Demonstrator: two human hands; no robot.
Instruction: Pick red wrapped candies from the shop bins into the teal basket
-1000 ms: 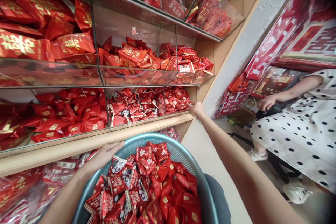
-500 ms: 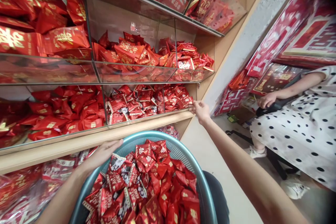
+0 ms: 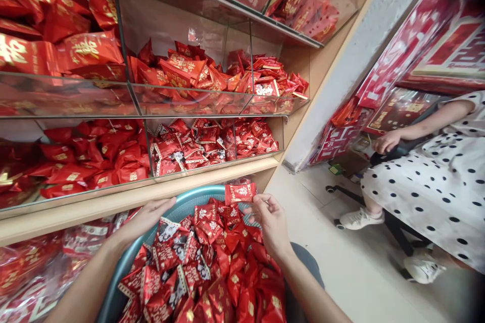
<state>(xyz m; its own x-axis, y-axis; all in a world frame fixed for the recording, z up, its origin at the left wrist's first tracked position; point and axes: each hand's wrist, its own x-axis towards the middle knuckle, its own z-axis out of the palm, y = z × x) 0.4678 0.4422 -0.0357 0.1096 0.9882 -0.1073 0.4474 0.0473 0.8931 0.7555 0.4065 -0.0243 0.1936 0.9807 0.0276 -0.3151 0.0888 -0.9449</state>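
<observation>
My right hand [image 3: 270, 222] pinches a small red wrapped candy packet [image 3: 240, 194] by its right end, above the far right side of a teal plastic basket [image 3: 200, 193]. Gold lettering shows on the packet. Below, the basket holds many red wrapped candies [image 3: 212, 262], some with black-and-white pictures. My left hand [image 3: 153, 214] lies with fingers stretched out at the basket's far left rim, close under the wooden shelf edge; it holds nothing that I can see.
Shelves with clear-fronted bins [image 3: 212, 146] of red packets fill the left and middle. Bagged goods [image 3: 83, 247] lie under the lowest shelf. At right, a person in a polka-dot dress [image 3: 428, 181] sits on a wheeled chair beside red decorations [image 3: 447, 55].
My right hand has moved from the lower bin's right end down over the basket, and a candy packet now shows in its fingers. My left hand stays almost in place.
</observation>
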